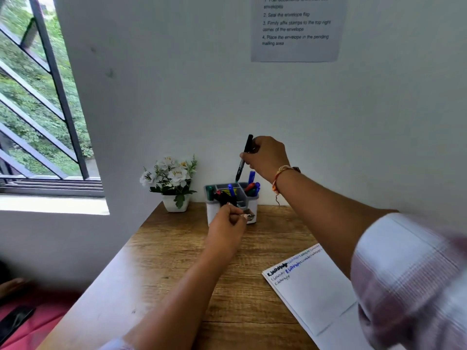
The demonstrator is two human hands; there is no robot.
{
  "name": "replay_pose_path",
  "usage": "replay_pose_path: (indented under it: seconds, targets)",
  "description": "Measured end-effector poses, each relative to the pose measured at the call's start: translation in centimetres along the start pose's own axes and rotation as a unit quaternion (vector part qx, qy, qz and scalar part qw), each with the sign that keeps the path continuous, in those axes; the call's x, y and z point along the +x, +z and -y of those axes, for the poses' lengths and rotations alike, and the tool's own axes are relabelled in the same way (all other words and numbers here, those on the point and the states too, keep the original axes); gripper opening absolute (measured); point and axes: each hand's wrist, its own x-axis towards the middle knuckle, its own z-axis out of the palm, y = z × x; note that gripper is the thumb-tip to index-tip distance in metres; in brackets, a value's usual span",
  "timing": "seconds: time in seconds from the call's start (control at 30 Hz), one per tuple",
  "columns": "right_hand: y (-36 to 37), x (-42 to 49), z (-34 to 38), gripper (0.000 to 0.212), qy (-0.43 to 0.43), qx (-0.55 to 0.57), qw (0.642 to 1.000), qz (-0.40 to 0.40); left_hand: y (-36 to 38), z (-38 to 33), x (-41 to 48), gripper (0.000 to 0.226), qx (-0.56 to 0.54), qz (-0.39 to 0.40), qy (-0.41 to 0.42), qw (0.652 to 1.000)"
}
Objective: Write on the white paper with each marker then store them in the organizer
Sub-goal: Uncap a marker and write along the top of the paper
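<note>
A white and grey organizer (212, 212) stands at the back of the wooden desk, holding several blue, red, green and black markers. My right hand (267, 157) is above it, shut on a black marker (244, 157) that hangs almost upright, tip down just over the rear compartment. My left hand (227, 223) is closed at the organizer's front, pinching what looks like a black marker (225, 198); the grip is partly hidden. The white paper (310, 294) lies at the right with lines of black, blue and green writing along its top.
A white pot of artificial flowers (171, 183) stands left of the organizer. The wall rises directly behind, with a printed notice (295, 29) taped high up. A barred window (38, 109) is at left. A dark phone (15, 322) lies on pink fabric at lower left.
</note>
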Motion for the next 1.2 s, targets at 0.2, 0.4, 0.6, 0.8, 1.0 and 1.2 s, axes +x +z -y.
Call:
replay_pose_path:
  seconds: [0.2,0.4,0.6,0.8,1.0,1.2]
  targets:
    - [2.7,1.0,-1.5,0.026,0.017,-0.059,0.998,0.023,0.2,0.3,0.3,0.006,0.01,0.003,0.019,1.0]
    - [3.4,1.4,-2.1,0.029,0.019,-0.059,0.997,0.039,0.3,0.3,0.3,0.008,0.02,0.007,0.038,0.999]
    - [2.7,1.4,-2.2,0.028,0.024,-0.049,0.998,0.044,0.3,0.3,0.2,0.009,0.029,0.009,0.038,0.999]
    - [-0.3,-1.7,-0.8,0.02,-0.027,-0.071,0.997,0.021,0.1,-0.1,-0.1,0.01,0.055,0.02,0.059,0.996]
    - [-5.0,-9.8,-2.5,0.021,-0.05,-0.129,0.986,0.094,0.1,-0.9,-1.1,0.014,0.115,0.069,0.099,0.986]
    - [-8.7,-16.5,-7.7,0.037,-0.018,-0.21,0.964,0.163,0.8,-1.3,-2.2,0.016,0.201,0.168,0.131,0.956]
